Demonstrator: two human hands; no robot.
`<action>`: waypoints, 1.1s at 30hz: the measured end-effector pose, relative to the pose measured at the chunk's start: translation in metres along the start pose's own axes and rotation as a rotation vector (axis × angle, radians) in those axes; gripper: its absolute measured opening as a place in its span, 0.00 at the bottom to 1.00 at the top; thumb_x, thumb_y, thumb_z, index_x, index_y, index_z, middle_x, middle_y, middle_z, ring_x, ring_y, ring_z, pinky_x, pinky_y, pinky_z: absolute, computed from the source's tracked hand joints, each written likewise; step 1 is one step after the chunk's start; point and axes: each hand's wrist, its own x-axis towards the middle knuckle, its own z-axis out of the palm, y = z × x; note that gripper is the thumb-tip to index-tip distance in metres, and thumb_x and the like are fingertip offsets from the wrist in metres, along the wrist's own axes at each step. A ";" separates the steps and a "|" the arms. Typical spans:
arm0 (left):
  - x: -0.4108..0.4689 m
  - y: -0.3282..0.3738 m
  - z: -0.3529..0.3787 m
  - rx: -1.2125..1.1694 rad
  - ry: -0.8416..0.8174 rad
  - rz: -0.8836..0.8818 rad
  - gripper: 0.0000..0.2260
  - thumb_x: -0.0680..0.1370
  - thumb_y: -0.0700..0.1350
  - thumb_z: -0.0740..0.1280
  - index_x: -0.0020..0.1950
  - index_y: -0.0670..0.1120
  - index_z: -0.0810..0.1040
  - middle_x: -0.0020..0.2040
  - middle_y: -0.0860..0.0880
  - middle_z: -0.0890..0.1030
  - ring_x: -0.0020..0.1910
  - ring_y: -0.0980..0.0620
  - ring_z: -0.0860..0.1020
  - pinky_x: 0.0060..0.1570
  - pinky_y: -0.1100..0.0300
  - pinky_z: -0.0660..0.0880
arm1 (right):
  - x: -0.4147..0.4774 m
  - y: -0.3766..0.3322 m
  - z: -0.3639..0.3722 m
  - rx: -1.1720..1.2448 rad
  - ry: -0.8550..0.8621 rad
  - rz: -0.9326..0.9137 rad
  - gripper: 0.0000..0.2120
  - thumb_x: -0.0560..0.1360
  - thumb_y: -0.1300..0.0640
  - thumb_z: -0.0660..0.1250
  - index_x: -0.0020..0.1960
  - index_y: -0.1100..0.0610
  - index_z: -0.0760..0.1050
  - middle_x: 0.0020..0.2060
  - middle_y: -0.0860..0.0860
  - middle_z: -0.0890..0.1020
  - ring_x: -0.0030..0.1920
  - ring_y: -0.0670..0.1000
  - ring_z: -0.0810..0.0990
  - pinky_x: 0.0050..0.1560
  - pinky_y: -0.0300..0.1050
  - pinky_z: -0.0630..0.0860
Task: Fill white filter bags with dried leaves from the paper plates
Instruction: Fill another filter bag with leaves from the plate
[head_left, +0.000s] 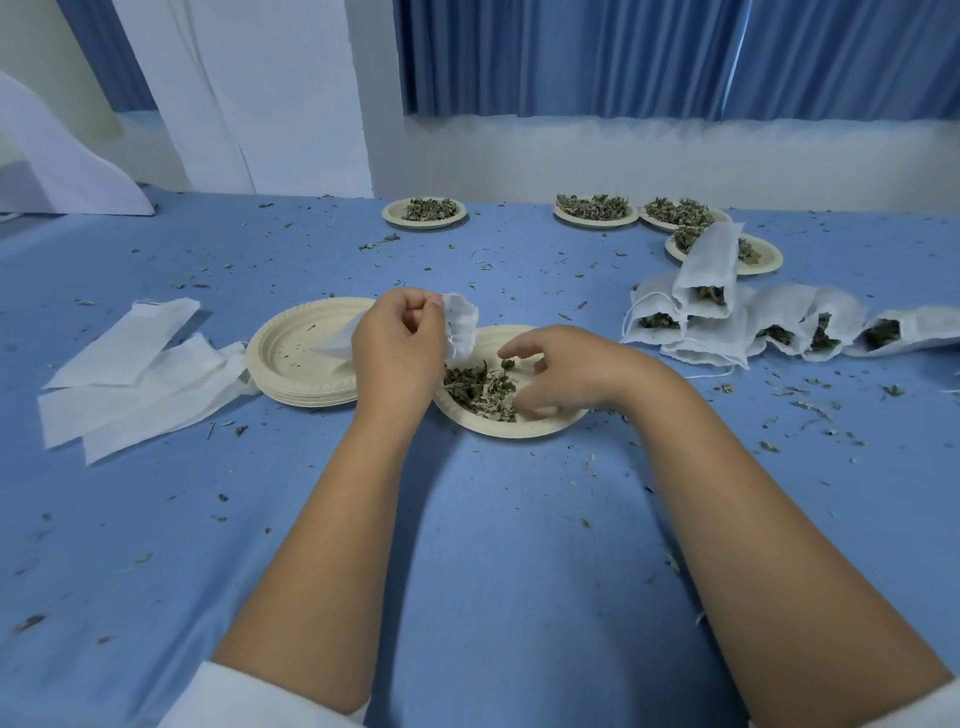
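Bare hands (397, 345) and forearms (332, 545) — white sleeves (249, 696) bunched near elbows.

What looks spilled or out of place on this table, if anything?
Dried leaf crumbs lie scattered all over the blue cloth, outside the plates. At the far right, one filled bag lies partly over a plate of leaves, covering some of them.

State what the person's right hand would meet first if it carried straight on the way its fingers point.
Probably the pile of dried green leaves on the round cream paper plate, just ahead of the right hand; depth is unclear.
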 end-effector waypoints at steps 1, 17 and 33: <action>0.000 -0.001 0.000 -0.001 0.003 -0.001 0.07 0.80 0.45 0.64 0.43 0.52 0.77 0.41 0.43 0.83 0.34 0.57 0.76 0.32 0.75 0.69 | 0.001 0.000 0.003 -0.044 -0.019 -0.025 0.31 0.72 0.56 0.72 0.73 0.47 0.68 0.70 0.46 0.70 0.69 0.48 0.70 0.56 0.39 0.68; 0.002 -0.002 0.000 -0.008 0.004 -0.001 0.08 0.80 0.45 0.64 0.42 0.54 0.75 0.42 0.43 0.83 0.38 0.53 0.78 0.35 0.72 0.71 | 0.021 -0.003 0.029 -0.013 0.047 -0.292 0.11 0.73 0.55 0.74 0.54 0.46 0.83 0.47 0.42 0.83 0.47 0.43 0.77 0.45 0.33 0.71; 0.003 -0.002 -0.001 -0.004 0.022 0.002 0.08 0.80 0.44 0.65 0.42 0.53 0.77 0.37 0.50 0.80 0.36 0.57 0.76 0.34 0.74 0.71 | 0.015 -0.001 0.019 0.212 0.262 -0.236 0.05 0.71 0.59 0.76 0.44 0.50 0.86 0.29 0.39 0.78 0.30 0.35 0.73 0.33 0.27 0.67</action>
